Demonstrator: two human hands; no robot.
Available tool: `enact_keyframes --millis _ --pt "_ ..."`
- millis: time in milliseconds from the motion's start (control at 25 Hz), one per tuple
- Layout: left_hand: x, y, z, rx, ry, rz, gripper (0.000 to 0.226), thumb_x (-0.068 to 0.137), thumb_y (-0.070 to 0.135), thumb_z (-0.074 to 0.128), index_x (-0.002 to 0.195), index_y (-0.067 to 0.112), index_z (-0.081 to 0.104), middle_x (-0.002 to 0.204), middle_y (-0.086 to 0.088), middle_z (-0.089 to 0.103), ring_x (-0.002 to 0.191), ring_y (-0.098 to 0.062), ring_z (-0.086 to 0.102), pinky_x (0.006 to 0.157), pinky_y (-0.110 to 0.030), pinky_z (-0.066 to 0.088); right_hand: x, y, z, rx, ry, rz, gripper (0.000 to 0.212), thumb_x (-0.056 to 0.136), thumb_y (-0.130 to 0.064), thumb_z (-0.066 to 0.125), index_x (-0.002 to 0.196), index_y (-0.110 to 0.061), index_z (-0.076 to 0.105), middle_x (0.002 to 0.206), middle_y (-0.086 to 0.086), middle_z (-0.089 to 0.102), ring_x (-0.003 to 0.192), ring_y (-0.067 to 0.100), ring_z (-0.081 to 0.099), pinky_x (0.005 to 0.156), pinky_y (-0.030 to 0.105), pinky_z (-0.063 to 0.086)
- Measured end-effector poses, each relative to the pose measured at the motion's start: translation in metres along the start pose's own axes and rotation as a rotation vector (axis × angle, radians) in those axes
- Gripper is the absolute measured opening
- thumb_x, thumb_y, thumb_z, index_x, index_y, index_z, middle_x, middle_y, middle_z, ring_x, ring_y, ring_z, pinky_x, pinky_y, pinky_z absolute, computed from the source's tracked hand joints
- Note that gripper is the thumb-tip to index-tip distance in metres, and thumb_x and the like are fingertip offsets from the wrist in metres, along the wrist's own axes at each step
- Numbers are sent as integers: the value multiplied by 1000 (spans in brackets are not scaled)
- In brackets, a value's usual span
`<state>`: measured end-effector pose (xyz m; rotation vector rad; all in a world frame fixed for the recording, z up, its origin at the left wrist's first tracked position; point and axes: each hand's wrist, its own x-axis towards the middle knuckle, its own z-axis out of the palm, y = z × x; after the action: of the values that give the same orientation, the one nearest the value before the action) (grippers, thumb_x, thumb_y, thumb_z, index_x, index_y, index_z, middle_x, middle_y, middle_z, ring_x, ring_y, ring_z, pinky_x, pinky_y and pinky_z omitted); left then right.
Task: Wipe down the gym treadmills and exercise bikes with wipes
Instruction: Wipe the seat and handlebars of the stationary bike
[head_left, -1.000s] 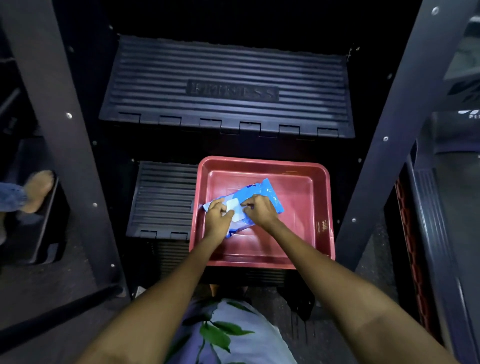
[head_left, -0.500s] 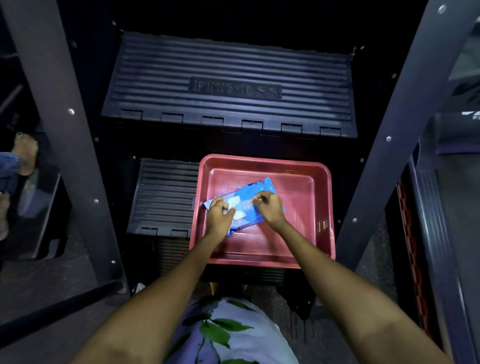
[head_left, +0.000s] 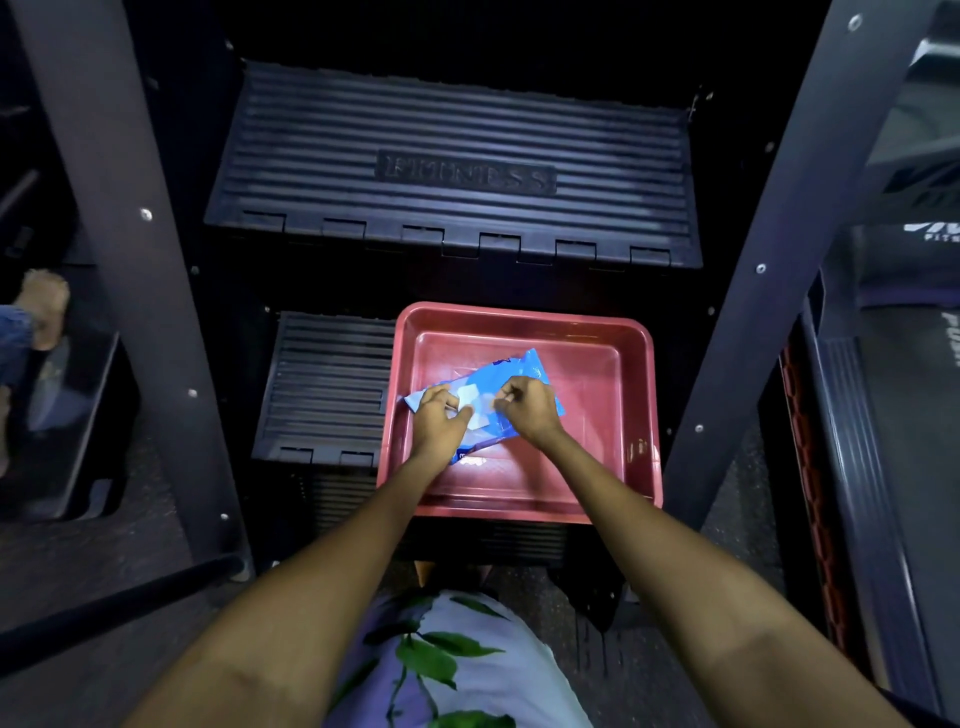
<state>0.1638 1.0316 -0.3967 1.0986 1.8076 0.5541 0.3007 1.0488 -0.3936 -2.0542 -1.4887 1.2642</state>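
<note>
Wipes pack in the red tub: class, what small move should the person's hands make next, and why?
Probably pull one wipe out. The left hand holds the blue pack down in the tub, the right hand pinches at its pale opening, and no wipe is free yet.

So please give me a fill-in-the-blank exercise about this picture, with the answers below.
1. The blue wipes pack lies inside the ____ tray.
2. The word moulded on the upper black step is ____.
3. The left hand and right hand both touch the ____.

Answers: red; FITNESS; pack
</note>
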Motion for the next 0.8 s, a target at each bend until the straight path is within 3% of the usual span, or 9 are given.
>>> enact_keyframes --millis 80,200,400,600,680,800 --pt "0 0 -1 14 -3 13 41 83 -2 63 61 19 37 127 -18 52 97 -19 50 73 -13 28 -6 -9 -1 261 -31 88 14 80 5 62 69 -3 60 61 4 56 57 12 48 50 10 36" --pt "0 -2 -3 37 -11 40 43 83 -2 64 60 20 35 125 -21 53 104 -24 53 75 -14 28 -11 -10 -5 589 -73 263 25 82 9 59 64 -8 54 55 1 56 49 8 49 46 13 39" --pt "2 -4 -3 73 -21 52 45 83 -1 65 59 21 34 124 -20 53 113 -28 54 79 -17 30 -13 -13 -13 702 -12 337 26 82 12 53 65 -8 55 53 -2 60 44 5 52 47 18 39" --pt "1 -2 -4 95 -22 66 45 84 0 65 59 21 33 119 -19 54 102 -23 53 82 -17 32 -10 -5 -16 692 134 351 28 92 6 41 72 -13 42 68 7 52 48 14 53 38 18 43" --pt "0 -1 -5 95 -27 65 45 84 1 65 59 21 34 117 -16 53 103 -23 53 90 -21 36 -11 -2 -16 663 175 326 27 91 6 47 75 -14 41 66 9 50 43 12 53 39 18 45" --pt "0 1 -5 107 -43 54 39 85 4 65 61 19 38 125 -19 53 117 -27 51 88 -22 34 -15 0 -18 615 135 288 26 81 13 57 87 -10 50 63 4 51 49 14 48 42 17 45"
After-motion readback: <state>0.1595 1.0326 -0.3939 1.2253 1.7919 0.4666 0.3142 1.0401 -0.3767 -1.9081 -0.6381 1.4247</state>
